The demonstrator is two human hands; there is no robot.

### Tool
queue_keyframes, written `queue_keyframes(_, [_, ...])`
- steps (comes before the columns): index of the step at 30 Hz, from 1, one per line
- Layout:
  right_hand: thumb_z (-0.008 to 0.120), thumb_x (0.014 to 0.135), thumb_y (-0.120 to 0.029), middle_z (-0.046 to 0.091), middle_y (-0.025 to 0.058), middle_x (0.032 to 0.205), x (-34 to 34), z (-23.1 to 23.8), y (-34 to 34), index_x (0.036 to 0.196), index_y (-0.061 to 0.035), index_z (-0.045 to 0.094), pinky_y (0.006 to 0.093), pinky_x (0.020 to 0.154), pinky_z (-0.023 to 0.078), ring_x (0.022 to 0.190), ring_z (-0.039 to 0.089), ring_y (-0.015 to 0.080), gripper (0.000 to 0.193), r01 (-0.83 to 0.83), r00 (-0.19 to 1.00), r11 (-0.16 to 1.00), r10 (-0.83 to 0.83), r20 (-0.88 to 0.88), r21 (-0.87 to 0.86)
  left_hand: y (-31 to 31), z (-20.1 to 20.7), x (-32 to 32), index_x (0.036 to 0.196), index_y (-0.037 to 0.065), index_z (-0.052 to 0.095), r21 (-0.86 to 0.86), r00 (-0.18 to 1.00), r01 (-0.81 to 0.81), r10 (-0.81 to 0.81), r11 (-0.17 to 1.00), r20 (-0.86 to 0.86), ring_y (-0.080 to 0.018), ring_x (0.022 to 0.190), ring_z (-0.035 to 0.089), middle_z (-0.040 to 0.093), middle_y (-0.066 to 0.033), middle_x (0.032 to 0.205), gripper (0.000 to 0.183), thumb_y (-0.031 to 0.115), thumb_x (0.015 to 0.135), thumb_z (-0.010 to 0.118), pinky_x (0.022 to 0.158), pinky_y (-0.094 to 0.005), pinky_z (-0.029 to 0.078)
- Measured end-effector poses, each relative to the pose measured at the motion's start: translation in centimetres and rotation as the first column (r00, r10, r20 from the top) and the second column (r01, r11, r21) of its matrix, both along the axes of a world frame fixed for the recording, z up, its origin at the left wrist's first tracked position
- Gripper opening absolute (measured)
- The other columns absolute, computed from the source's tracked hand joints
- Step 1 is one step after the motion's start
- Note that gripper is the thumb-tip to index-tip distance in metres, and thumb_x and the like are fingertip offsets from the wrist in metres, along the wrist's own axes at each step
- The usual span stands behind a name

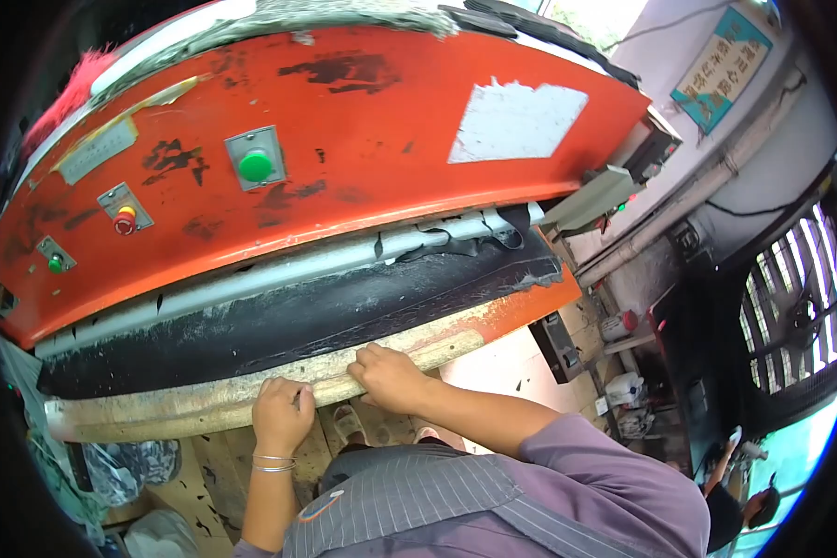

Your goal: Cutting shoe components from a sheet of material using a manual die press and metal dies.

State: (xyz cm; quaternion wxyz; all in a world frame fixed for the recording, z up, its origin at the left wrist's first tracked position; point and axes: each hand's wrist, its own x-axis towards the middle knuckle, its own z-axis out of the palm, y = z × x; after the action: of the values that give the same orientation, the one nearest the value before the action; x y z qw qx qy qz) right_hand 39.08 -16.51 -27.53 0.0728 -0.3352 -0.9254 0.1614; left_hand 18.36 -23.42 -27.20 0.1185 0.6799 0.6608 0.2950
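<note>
My left hand point(282, 416) is closed at the pale, worn front edge point(158, 409) of a big orange machine point(381, 121). A small dark bit shows by its thumb, and two thin bangles circle the wrist. Farther right, my right hand point(388, 377) rests closed on the same edge, its fingers curled under. What either hand grips is hidden by the fingers. Beyond them a long black sheet point(279, 321) lies across the bed, dusty with pale marks. Behind it runs a white roller-like bar point(214, 290) with black scraps hanging on it.
The orange front panel carries a green button point(255, 166), a red stop button point(126, 220) and a smaller green switch point(56, 263). Clear plastic bags point(139, 465) sit at the lower left. A fan point(800, 321) stands at right, and another person point(735, 507) is at far lower right.
</note>
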Motion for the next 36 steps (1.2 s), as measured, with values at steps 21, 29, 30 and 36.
queue_keyframes(21, [0.052,0.079,-0.021,0.066,0.0002,0.086,-6.9,0.9,31.0,0.077,-0.0161,0.068,0.0372,0.098,0.041,0.089,0.064,0.0199,0.017,-0.871,0.446,0.319,0.831,0.331,0.374,14.1,4.1,3.8,0.077,0.001,0.065,-0.051,0.968,0.049,-0.034,0.998,0.25,-0.0297,0.074,0.06,0.064,-0.0131,0.077,0.009,0.009,0.081,0.064,0.069,-0.0354,0.046])
queue_keyframes(29, [0.057,0.082,-0.017,0.065,0.013,0.091,7.6,6.1,32.5,0.086,-0.0064,0.064,0.0448,0.074,0.049,0.085,0.062,0.0348,0.013,0.115,0.992,0.944,-0.122,0.004,0.309,20.0,0.7,7.1,0.121,0.003,0.055,0.119,0.955,0.041,-0.074,0.992,0.288,-0.0312,0.1,0.06,0.065,-0.0142,0.106,0.04,0.01,0.082,0.062,0.089,-0.0372,0.046])
queue_keyframes(30, [0.057,0.083,-0.02,0.065,0.0163,0.089,10.0,4.4,31.8,0.088,-0.0042,0.063,0.0465,0.074,0.049,0.085,0.061,0.0371,0.017,0.183,0.973,0.934,-0.127,-0.193,0.306,20.3,-0.1,7.4,0.121,0.003,0.055,0.126,0.957,0.018,-0.054,0.992,0.286,-0.0312,0.1,0.06,0.065,-0.0142,0.106,0.04,0.01,0.082,0.062,0.089,-0.0372,0.046])
queue_keyframes(36, [0.055,0.085,-0.022,0.064,0.0195,0.1,12.6,-2.3,25.2,0.094,-0.0041,0.066,0.0462,0.08,0.049,0.09,0.061,0.0387,0.022,0.551,0.81,0.834,-0.529,-0.252,0.023,22.5,-5.2,10.3,0.145,-0.001,0.023,0.063,0.985,0.155,-0.159,0.986,0.062,-0.0282,0.102,0.061,0.058,-0.012,0.129,0.073,0.012,0.082,0.058,0.106,-0.0404,0.032])
